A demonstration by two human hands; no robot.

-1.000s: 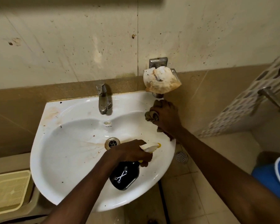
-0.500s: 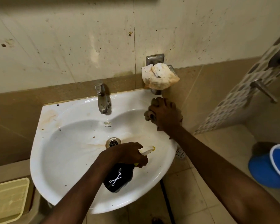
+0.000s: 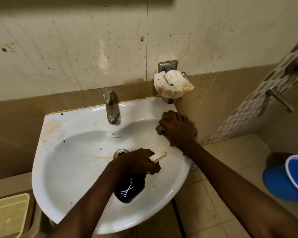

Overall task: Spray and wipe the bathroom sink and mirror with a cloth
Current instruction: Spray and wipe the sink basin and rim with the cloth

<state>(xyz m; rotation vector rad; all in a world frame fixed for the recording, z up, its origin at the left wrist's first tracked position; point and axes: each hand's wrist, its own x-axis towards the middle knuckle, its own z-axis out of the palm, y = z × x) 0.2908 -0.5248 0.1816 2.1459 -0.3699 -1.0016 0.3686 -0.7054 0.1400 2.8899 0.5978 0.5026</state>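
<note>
Sink: a white basin (image 3: 72, 169) fixed to the tiled wall, with brown stains on its back left rim and streaks running toward the drain (image 3: 121, 152).
Tap: a chrome faucet (image 3: 110, 107) stands at the basin's 12 o'clock, spout pointing into the bowl.
Right hand: the right hand (image 3: 178, 129) is clenched round a bunched, dark olive cloth (image 3: 160, 130) and presses it on the sink's rim at about 2 o'clock; only a small wad of cloth shows past the fingers.
Left hand: the left hand (image 3: 136, 162) grips the neck of a spray bottle (image 3: 129, 190) over the bowl at about 5 o'clock from the drain, fingers curled at the trigger.
Spray bottle: a black body with a white scissors mark, hanging below the hand; its pale nozzle (image 3: 157, 156) with a yellow tip points toward 3 o'clock, at the rim below the cloth.
Wall holder: a metal bracket (image 3: 168, 66) at the sink's 1 o'clock carries a crumpled, rust-stained white wrap (image 3: 172, 85).
Floor: a blue bucket (image 3: 287, 181) at the sink's 3 o'clock, well apart; a cream plastic basket (image 3: 7, 217) at 8 o'clock.
Side wall: a metal lever handle (image 3: 279, 98) on the patterned tiles at the far right.
Mirror: not in view.
</note>
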